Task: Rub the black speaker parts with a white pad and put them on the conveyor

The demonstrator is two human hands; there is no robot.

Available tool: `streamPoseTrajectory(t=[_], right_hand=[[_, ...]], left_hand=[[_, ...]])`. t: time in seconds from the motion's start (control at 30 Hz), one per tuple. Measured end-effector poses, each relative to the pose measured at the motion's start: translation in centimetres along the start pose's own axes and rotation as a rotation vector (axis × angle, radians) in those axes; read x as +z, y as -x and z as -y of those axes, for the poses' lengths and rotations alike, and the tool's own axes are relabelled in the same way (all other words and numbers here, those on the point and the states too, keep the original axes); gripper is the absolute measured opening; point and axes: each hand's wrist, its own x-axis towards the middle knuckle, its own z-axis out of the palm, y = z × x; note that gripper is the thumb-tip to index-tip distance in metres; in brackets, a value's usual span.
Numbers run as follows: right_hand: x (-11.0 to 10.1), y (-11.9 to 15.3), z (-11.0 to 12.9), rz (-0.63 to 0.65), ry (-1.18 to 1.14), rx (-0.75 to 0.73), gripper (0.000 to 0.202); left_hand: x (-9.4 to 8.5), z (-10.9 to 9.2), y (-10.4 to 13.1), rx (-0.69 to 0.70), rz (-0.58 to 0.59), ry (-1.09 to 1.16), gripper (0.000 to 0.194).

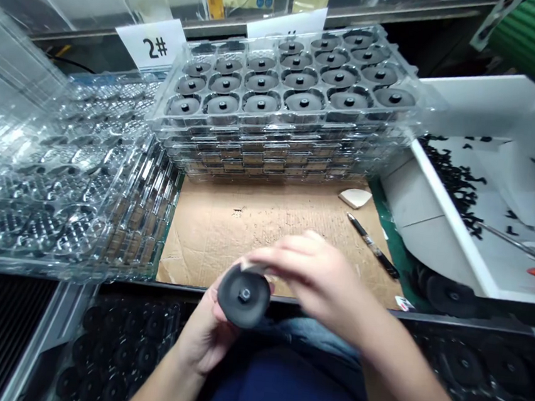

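A left hand point(212, 334) gripped one black disc point(238, 311) at the near edge of a cardboard-topped worktop point(212, 227); the right hand point(310, 274) bent blurred fingers over the rim, pinching what, if anything, one could not tell. A loosened grip might have sent the disc over that edge. Toward the right edge lay one pen point(371, 243) and one pale wedge point(355, 198); six seated discs point(296, 102) filled the top tray's point(275, 122) front row.

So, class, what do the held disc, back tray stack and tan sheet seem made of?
Held disc: matte black, perhaps rubber or plastic; its dull surface fits both. Tray stack: glossy plastic, likely, given transparent walls and glints. Tan sheet: probably matte cardboard, being brown and scuffed.
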Motion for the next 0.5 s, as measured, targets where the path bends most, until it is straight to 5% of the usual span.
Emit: streamPoseTrajectory(t=[0.1,0.27,0.43,0.5], right_hand=[[1.5,2.1,-3.5,-0.024,-0.008,0.252,0.026],[6.3,6.1,-5.9,0.023,-0.052,0.383,0.022],[3.5,4.5,-2.3,-0.128,-0.075,0.460,0.024],[1.7,2.8,0.4,-0.261,-0.084,0.343,0.023]], left_hand=[[-0.7,-0.9,0.0,-0.003,0.006,0.062,0.060],[-0.6,-1.4,0.1,0.007,0.020,0.093,0.052],[0.5,-1.1,-0.3,-0.006,0.002,0.036,0.055],[0.7,-0.8,-0.4,0.021,-0.028,0.001,0.054]])
